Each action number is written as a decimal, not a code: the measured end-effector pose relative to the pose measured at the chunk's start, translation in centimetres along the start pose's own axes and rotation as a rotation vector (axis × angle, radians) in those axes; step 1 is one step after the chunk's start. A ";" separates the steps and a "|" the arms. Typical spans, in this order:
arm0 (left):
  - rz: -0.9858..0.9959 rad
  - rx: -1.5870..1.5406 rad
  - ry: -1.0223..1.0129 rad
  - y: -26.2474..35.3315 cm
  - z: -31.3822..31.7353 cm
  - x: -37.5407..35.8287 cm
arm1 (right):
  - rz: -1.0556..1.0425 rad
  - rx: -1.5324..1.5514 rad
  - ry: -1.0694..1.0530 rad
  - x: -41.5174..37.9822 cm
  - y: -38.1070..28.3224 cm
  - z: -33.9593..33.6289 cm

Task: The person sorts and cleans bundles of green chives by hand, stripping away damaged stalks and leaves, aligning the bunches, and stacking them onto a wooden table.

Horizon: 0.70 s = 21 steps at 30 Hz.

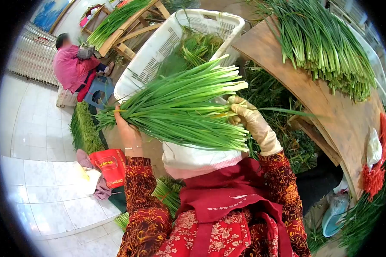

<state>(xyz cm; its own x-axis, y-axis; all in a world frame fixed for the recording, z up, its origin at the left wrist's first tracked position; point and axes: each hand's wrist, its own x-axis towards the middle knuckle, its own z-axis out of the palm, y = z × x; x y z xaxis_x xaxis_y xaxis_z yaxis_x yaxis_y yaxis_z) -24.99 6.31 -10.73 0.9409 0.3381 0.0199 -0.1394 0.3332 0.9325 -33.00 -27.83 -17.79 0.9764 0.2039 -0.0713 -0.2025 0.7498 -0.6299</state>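
Observation:
A large fanned bunch of green chives [180, 105] lies across in front of me, leaf tips to the left and pale cut ends to the right. My left hand [128, 130] is bare and closed around the leafy end; an orange-yellow band shows beside its fingers. At the cut ends, my right hand [248, 118] wears a pale glove, and its fingers pinch a few stalks, some yellowish. A single long chive leaf [287, 111] sticks out to the right from behind that glove. Below the bunch, a white sack [193, 157] covers my lap.
Beyond the bunch stands a white plastic crate [135, 64] with loose greens inside. On the right, a curved wooden board [272, 47] carries a big chive pile [326, 47] and red ties [373, 182]. A seated person [75, 64] is at the far left, near a red bag [109, 165].

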 end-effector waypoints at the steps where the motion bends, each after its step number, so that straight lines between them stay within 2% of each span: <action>1: -0.002 0.002 0.005 -0.1 -0.1 0.0 | 0.006 0.002 0.000 -0.3 -0.2 0.8; 3: 0.011 -0.011 0.053 -0.5 -0.1 0.2 | 0.095 -0.028 0.235 -0.9 -0.3 1.8; 4: 0.005 -0.009 0.053 -0.6 -0.1 0.1 | 0.098 -0.028 0.240 -1.1 -0.1 1.2; 6: 0.049 0.012 -0.085 -0.4 0.0 -0.2 | 0.277 -0.017 0.013 -1.6 0.3 -0.1; 7: 0.047 0.014 -0.083 -0.2 0.3 -0.5 | 0.292 -0.066 0.074 -2.0 0.5 0.1; 8: 0.034 0.010 -0.048 0.0 0.8 -0.9 | 0.295 -0.065 0.075 -2.2 0.4 0.2; 10: 0.019 0.008 -0.009 0.5 1.7 -1.4 | 0.293 -0.293 0.113 -2.6 0.3 0.2; 12: 0.031 0.028 0.036 0.8 2.1 -1.6 | 0.283 -0.278 0.151 -2.7 1.0 0.1; 15: 0.035 0.001 0.006 1.1 2.2 -1.7 | 0.197 -0.157 0.330 -2.6 0.6 1.8; 16: 0.036 0.001 0.008 1.4 2.6 -1.9 | 0.198 -0.158 0.329 -2.4 0.9 1.4; 18: 0.008 0.007 0.034 2.0 3.6 -2.4 | 0.120 -0.010 0.194 -1.9 1.4 0.7; 21: 0.070 -0.006 -0.015 1.5 2.4 -1.1 | 0.174 -0.050 0.150 -2.5 0.1 1.3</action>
<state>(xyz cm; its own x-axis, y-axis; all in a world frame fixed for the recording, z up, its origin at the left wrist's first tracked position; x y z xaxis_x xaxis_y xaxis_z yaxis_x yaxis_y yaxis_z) -25.53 4.36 -8.45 0.9331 0.3480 0.0904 -0.2071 0.3148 0.9263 -35.52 -27.42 -16.72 0.9280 0.2285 -0.2943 -0.3686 0.6789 -0.6350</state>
